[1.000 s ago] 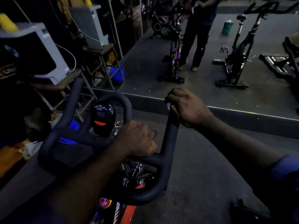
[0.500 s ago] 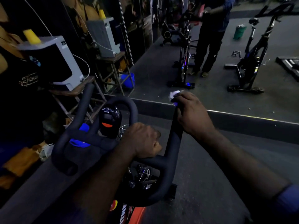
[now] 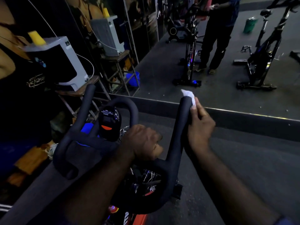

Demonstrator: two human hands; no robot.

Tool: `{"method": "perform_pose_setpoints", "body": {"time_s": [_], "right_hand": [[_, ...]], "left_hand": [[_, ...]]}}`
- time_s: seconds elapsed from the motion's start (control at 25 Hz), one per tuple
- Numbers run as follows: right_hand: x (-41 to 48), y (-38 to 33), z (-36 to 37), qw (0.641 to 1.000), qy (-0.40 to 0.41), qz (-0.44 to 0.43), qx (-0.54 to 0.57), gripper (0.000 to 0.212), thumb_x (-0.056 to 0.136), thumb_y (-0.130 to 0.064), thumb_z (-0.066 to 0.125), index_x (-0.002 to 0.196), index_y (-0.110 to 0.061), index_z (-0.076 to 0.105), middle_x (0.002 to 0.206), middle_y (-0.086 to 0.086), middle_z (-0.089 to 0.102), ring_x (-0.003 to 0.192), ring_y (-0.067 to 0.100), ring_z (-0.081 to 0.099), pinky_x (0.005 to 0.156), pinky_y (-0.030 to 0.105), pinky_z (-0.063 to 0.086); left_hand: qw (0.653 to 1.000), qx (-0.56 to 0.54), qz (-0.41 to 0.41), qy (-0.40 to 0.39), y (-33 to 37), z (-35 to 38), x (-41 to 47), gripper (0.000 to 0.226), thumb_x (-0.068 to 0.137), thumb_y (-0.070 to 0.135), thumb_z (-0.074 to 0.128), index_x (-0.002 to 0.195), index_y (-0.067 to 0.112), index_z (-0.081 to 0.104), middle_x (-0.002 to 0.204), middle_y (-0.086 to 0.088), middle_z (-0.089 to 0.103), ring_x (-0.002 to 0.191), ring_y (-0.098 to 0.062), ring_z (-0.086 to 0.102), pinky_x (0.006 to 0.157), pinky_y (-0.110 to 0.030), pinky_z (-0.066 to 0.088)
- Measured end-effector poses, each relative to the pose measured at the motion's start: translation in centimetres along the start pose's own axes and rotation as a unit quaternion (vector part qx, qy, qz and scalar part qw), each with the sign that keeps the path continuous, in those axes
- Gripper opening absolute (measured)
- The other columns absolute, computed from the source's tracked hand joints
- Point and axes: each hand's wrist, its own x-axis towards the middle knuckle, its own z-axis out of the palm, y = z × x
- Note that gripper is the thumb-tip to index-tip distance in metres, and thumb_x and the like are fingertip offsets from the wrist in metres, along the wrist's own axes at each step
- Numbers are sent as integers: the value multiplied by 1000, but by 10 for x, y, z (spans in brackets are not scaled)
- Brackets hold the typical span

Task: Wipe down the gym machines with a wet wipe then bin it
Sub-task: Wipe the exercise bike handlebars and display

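Right hand (image 3: 198, 127) presses a white wet wipe (image 3: 189, 95) against the handlebar's (image 3: 177, 127) right horn tip, center frame; left hand (image 3: 142, 142) grips the crossbar.

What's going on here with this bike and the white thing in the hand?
A person is wiping down an exercise bike. Their right hand pinches a white wet wipe against the tip of the handlebar on its right side. Their left hand grips the middle of the handlebar beside the console. The wipe is in use, not yet binned. Farther off, another person stands beside a second bike.
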Motion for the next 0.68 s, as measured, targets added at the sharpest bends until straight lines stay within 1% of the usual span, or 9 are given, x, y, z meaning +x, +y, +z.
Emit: {"method": "perform_pose_setpoints", "body": {"time_s": [0.04,0.12,0.16,0.24,0.28,0.4,0.52,0.6,0.68], "right_hand": [[-15,7,-14,997,-19,-48,-58,31,107,-18,58,137,-14,68,133,-7,70,127,7,64,112,37,49],[-53,23,-50,975,-92,-87,-183,30,107,-24,60,135,-22,71,130,-15,71,122,4,66,107,36,53],[-69,27,-67,963,-123,-85,-224,28,105,-24,63,131,-25,73,124,-18,73,117,5,70,102,32,56],[-70,19,-83,955,-130,-98,-247,25,100,-19,69,120,-31,77,104,-25,77,101,10,75,89,26,59],[-55,11,-80,954,-107,-127,-250,24,100,-16,69,116,-31,77,101,-24,77,99,8,75,89,23,58],[12,-18,-48,948,-43,-201,-242,21,100,-12,68,117,-20,77,114,-11,76,107,1,70,97,18,51],[5,-12,-39,933,-67,-244,-255,25,93,1,70,112,-14,78,107,-4,77,97,3,71,91,19,54],[-42,11,-60,915,-97,-259,-295,28,90,7,70,109,-12,77,94,-1,71,87,2,66,81,13,49],[-79,18,-82,899,-134,-271,-318,34,87,12,72,112,-10,75,91,-3,64,86,-3,59,79,8,43]], "left_hand": [[1000,4,0,-1,-1,2,0,32,75,49,35,75,20,49,90,-6,73,81,-33,65,68,-36,39],[1000,17,6,-3,-2,3,1,36,75,50,30,77,21,52,91,-4,73,82,-32,65,69,-36,39],[1000,21,10,-1,-2,3,1,33,75,50,30,76,22,48,92,-4,73,83,-32,65,68,-35,37],[1000,21,13,-3,-1,2,1,26,76,49,34,77,24,42,94,-4,73,86,-32,66,68,-35,30],[1000,22,12,-9,-1,1,1,25,77,48,36,77,23,41,96,-5,73,87,-33,66,68,-35,29],[999,32,7,-16,1,1,1,29,77,49,35,77,22,44,97,-6,74,90,-33,66,72,-34,39],[999,40,10,-14,1,1,1,30,78,50,35,78,23,47,97,-6,74,91,-33,67,80,-37,49],[999,37,13,-12,1,2,1,28,79,49,36,77,23,45,96,-6,74,90,-33,67,78,-37,45],[999,35,16,-9,0,2,2,27,78,49,36,77,23,44,96,-6,74,90,-32,67,75,-37,43]]}}
